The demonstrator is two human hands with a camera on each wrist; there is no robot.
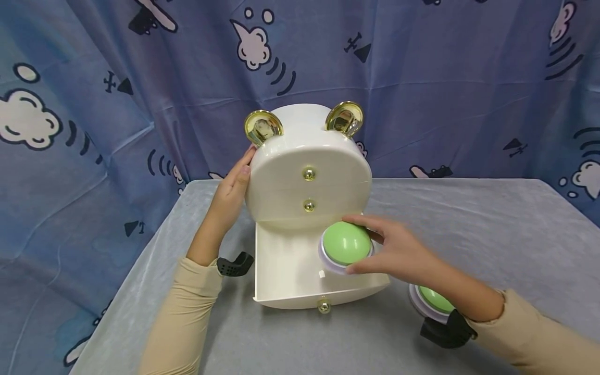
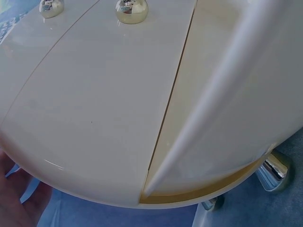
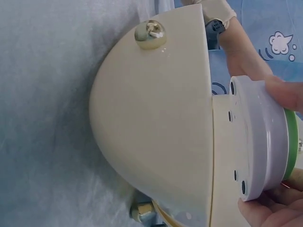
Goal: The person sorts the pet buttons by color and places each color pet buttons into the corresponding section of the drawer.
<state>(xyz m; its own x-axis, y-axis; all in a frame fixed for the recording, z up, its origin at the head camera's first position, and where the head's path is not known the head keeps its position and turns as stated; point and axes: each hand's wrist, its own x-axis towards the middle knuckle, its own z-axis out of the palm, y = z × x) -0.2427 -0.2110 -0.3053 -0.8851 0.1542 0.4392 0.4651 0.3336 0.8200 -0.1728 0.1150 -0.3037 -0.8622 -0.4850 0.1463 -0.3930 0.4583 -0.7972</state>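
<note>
A white round-fronted drawer box (image 1: 309, 151) with gold ears stands on the table, its bottom drawer (image 1: 281, 260) pulled out. My left hand (image 1: 229, 195) rests against the box's left side, below the gold ear; its fingers (image 2: 21, 203) lie along the edge in the left wrist view. Above the open drawer, my right hand (image 1: 398, 247) grips a green-domed push button (image 1: 347, 243) by its pale lilac base. The right wrist view shows that button's base (image 3: 258, 137) side-on, over the drawer's rim, with thumb and fingers at opposite edges.
A second green push button (image 1: 435, 300) sits on the grey table right of the drawer, partly hidden by the right wrist's black strap mount (image 1: 447, 330). Gold knobs mark the drawer fronts. A blue patterned curtain (image 1: 422, 104) hangs behind the table.
</note>
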